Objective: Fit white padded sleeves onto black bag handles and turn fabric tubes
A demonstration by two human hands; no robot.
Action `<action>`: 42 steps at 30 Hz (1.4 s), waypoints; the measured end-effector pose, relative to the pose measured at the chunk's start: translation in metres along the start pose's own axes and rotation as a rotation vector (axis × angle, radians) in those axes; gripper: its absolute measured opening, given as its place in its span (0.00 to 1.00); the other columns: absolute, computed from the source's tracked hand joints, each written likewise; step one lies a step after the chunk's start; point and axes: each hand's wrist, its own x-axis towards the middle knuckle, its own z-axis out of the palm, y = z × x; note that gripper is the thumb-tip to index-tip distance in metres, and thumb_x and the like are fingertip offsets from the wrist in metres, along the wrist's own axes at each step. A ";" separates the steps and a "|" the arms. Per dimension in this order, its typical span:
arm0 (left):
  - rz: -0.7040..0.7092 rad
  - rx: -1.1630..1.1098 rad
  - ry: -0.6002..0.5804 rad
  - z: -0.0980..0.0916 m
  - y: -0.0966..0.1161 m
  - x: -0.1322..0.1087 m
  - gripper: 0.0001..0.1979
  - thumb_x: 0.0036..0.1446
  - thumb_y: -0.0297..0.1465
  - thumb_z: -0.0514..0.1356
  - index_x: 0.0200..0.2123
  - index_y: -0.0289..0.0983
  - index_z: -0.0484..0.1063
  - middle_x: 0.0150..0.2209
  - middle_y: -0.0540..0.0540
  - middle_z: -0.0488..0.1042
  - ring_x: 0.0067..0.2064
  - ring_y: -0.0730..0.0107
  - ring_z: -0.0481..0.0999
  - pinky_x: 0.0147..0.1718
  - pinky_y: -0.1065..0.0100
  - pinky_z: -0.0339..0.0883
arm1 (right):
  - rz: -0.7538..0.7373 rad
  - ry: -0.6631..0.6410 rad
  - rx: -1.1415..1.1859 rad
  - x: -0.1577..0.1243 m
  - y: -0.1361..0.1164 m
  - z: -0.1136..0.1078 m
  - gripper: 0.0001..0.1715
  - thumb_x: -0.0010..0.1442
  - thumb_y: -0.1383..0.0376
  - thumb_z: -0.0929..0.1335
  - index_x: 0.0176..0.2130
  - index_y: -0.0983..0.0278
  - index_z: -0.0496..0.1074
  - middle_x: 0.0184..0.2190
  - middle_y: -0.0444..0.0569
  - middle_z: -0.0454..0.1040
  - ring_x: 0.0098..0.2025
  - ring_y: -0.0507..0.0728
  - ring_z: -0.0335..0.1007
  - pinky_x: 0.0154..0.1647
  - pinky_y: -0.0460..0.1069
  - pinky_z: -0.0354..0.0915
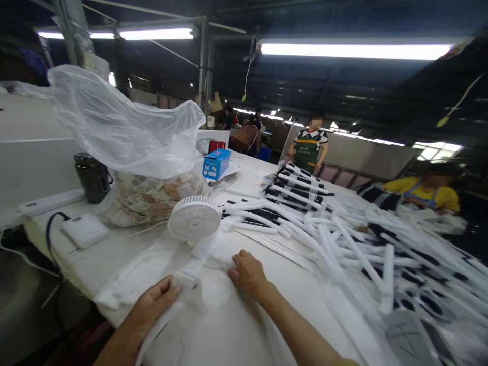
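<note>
**White fabric strip: both hands on it**

L hand (pixel 158 300) pinches the near end of the white fabric strip (pixel 191 271), thumb on top. R hand (pixel 247 272) lies open, fingers pressing the cloth flat on the bench (pixel 293 272), just in front of a small white fan (pixel 194 217). Strip looks light, soft, floppy, prob. a bit slick. Best held at ends/edges w/ some tension, else it sags. Pile of strips (pixel 343 244) lies to the R.

One fan (pixel 194 217). Left of it one bag (pixel 125 127), one flask (pixel 92 178), one power bank (pixel 84 230); behind it one box (pixel 216 163); right of it straps (pixel 345 244) past counting.
</note>
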 end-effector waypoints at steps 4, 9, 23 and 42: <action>0.024 0.111 -0.079 0.026 0.003 0.022 0.21 0.43 0.45 0.70 0.37 0.37 0.74 0.31 0.48 0.79 0.29 0.68 0.76 0.29 0.70 0.68 | 0.112 0.103 0.096 0.014 0.023 -0.004 0.08 0.52 0.64 0.67 0.35 0.62 0.73 0.39 0.51 0.74 0.45 0.61 0.68 0.48 0.53 0.59; 0.155 0.287 -0.281 0.093 0.016 0.076 0.19 0.47 0.45 0.66 0.33 0.35 0.72 0.30 0.49 0.75 0.31 0.71 0.72 0.30 0.72 0.66 | 0.285 0.161 0.393 0.008 0.075 -0.038 0.17 0.53 0.53 0.67 0.36 0.63 0.71 0.33 0.48 0.75 0.36 0.59 0.70 0.38 0.50 0.64; 0.138 1.286 -0.017 0.111 -0.013 0.168 0.13 0.61 0.39 0.58 0.38 0.35 0.71 0.38 0.47 0.74 0.39 0.66 0.74 0.42 0.58 0.69 | 0.607 0.392 1.037 -0.043 0.151 -0.096 0.23 0.54 0.45 0.68 0.36 0.61 0.69 0.27 0.49 0.72 0.20 0.52 0.64 0.17 0.47 0.61; 0.291 1.669 0.090 0.057 -0.007 0.117 0.21 0.61 0.36 0.47 0.55 0.32 0.59 0.44 0.31 0.77 0.45 0.47 0.78 0.40 0.57 0.67 | 0.039 0.418 0.333 -0.013 -0.019 0.024 0.38 0.54 0.64 0.69 0.61 0.65 0.58 0.65 0.59 0.55 0.67 0.66 0.47 0.67 0.63 0.47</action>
